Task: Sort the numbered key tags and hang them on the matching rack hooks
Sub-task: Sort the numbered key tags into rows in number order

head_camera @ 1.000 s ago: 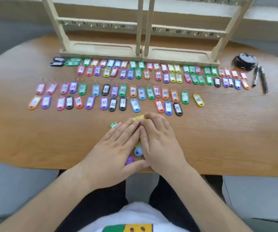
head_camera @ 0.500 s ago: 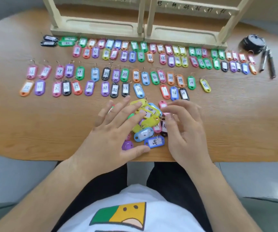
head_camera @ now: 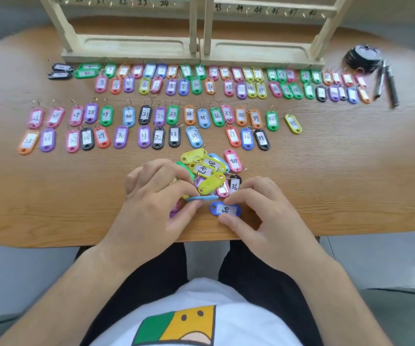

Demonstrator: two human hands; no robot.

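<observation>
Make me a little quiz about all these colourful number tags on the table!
1. True or false: the two pens lie left of the wooden rack.
2. Which tag does the right hand pinch? A dark blue, B orange, C black.
3. Fill in: the black tag in the loose pile reads ___.
Key: 1 false, they lie right of it. 2 A, the dark blue tag. 3 36.
</observation>
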